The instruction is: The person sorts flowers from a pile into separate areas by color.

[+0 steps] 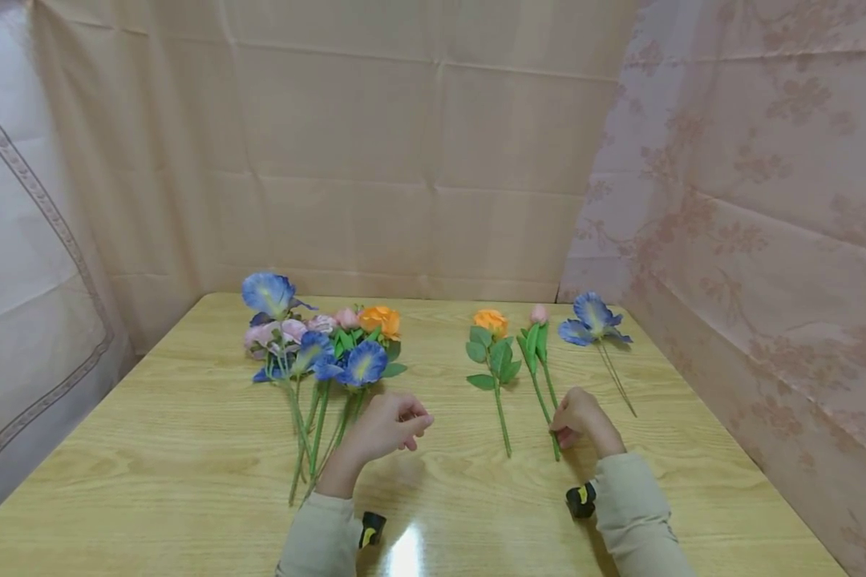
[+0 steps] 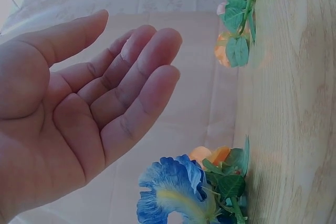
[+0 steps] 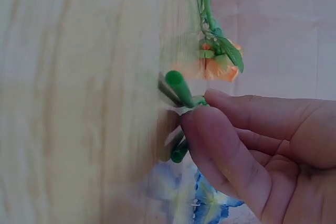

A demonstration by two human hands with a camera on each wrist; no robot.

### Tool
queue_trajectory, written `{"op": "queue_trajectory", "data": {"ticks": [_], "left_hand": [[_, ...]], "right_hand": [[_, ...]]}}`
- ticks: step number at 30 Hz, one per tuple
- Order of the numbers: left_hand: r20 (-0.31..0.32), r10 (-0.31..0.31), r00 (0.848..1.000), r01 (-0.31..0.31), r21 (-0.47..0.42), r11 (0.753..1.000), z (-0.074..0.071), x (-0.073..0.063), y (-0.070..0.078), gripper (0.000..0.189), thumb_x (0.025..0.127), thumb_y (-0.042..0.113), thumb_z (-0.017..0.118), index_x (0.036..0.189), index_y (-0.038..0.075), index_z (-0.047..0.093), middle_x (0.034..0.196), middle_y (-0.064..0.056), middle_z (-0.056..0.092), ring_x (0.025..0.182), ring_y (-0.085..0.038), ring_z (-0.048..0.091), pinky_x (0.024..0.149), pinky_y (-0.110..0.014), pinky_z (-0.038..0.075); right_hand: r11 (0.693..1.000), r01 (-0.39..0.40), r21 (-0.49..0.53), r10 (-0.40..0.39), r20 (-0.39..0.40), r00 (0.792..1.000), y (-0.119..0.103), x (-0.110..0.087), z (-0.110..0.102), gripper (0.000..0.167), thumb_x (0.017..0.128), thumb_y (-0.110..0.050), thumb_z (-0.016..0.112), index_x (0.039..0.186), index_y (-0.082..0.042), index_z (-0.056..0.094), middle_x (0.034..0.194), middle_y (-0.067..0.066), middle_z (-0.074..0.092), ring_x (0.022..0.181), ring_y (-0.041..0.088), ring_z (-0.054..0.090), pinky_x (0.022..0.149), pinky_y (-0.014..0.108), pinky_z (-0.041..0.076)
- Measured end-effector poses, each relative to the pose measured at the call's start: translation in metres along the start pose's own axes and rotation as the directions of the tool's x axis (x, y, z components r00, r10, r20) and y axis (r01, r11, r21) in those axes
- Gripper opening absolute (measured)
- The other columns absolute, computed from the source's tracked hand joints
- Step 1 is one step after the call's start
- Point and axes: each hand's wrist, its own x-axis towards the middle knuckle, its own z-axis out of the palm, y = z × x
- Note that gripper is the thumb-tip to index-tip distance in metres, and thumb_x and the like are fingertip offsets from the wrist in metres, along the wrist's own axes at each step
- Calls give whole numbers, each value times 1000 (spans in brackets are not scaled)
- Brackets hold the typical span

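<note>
My right hand [image 1: 583, 418] is low over the table, thumb and fingertips pinching a green stem of the pink tulips [image 1: 539, 314]. Two stem ends [image 3: 177, 85] show beside those fingers in the right wrist view. One pink bud is plain; a second cannot be made out. Holding nothing, my left hand [image 1: 384, 426] hovers beside the stems of a flower pile, its fingers [image 2: 128, 106] loosely bent and palm showing. In that pile are blue irises [image 1: 365, 363], an orange rose [image 1: 380, 320] and pale pink blooms [image 1: 286, 330].
Left of the tulips lies a single orange rose [image 1: 492, 322] with green leaves. A blue iris [image 1: 592, 319] lies to their right near the table's edge. The wooden table [image 1: 209, 449] meets a beige curtain [image 1: 346, 160] behind and a floral cloth [image 1: 765, 200] at right.
</note>
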Motion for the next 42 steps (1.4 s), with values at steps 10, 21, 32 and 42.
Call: {"op": "queue_trajectory", "data": {"ticks": [10, 21, 32, 42], "left_hand": [[10, -6, 1000, 6, 19, 1000, 2, 2, -2, 17, 89, 16, 56, 85, 1, 61, 70, -10, 57, 55, -23, 59, 50, -27, 47], [5, -4, 1000, 4, 61, 998, 1, 0, -2, 16, 89, 13, 55, 86, 0, 63, 70, -9, 59, 55, -22, 59, 51, -26, 46], [-247, -94, 965, 141, 181, 973, -20, -8, -8, 10, 85, 10, 60, 83, 1, 65, 67, -3, 58, 56, -17, 57, 51, -27, 45], [-532, -273, 802, 491, 326, 808, -69, -37, -33, 15, 85, 12, 58, 84, -3, 63, 80, -16, 63, 73, -33, 58, 61, -44, 45]], "right_hand": [[996, 63, -55, -64, -18, 998, -8, -9, -2, 13, 79, 1, 60, 68, 9, 59, 50, 10, 56, 44, 21, 58, 47, 31, 50], [988, 151, -26, -151, -2, 989, -27, -32, 11, 21, 84, -11, 60, 80, 10, 62, 63, 13, 57, 44, 15, 54, 44, 31, 49], [980, 199, 27, -199, 19, 980, -45, -59, 15, 22, 86, -12, 58, 90, 9, 61, 69, 15, 57, 51, 24, 57, 47, 33, 50], [978, 184, 102, -186, 7, 983, -47, -72, 18, 26, 87, -16, 59, 94, 8, 61, 72, 13, 57, 55, 19, 57, 48, 32, 50]]}}
